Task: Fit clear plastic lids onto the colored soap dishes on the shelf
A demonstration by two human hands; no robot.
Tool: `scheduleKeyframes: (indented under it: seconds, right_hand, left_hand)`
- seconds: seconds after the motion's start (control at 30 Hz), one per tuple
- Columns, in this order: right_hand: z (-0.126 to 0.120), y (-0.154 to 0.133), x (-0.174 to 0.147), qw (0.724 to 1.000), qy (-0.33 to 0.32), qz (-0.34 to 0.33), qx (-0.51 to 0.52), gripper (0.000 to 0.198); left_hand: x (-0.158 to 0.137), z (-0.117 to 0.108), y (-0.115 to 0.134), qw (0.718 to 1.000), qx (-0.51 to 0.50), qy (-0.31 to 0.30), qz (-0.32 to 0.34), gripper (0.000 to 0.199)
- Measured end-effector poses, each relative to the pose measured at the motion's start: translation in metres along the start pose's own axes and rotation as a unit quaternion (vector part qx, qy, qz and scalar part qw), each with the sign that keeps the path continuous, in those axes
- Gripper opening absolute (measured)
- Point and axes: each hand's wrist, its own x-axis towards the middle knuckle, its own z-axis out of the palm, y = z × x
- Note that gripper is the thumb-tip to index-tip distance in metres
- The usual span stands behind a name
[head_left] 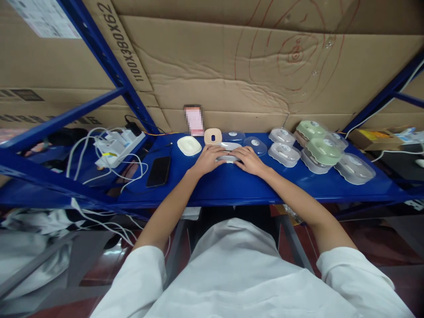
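My left hand (208,160) and my right hand (249,160) grip a small plastic box (228,152) from its two sides, fingers over its top and thumbs at the near edge. The box looks pale with a clear cover; my fingers hide its ends. Just behind it stand a beige piece with a dark oval hole (213,135) and a clear lid with a round sticker (232,136). Another clear lid (255,145) lies beyond my right hand. To the left of my left hand rests a cream-coloured rounded dish or lid (189,145).
Several clear and green lidded boxes (323,150) stand stacked on the right of the blue shelf (228,190). A black phone (159,171) lies left, near a white power strip (119,148) with tangled cables. A lit phone (194,120) leans against the cardboard (205,88). Blue posts (109,57) frame the shelf.
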Motion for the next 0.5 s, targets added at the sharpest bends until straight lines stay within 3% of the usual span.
scheduleKeyframes:
  seconds: [0.2,0.5]
  right_hand:
    - [0.005,0.009,-0.003,0.999,-0.015,0.041,0.003,0.045]
    - [0.003,0.015,0.000,0.999,0.001,0.005,0.043,0.046]
  left_hand:
    - [-0.002,0.008,-0.013,0.999,-0.031,-0.007,0.006,0.041]
    - [-0.001,0.007,-0.010,0.998,-0.049,0.029,-0.011,0.043]
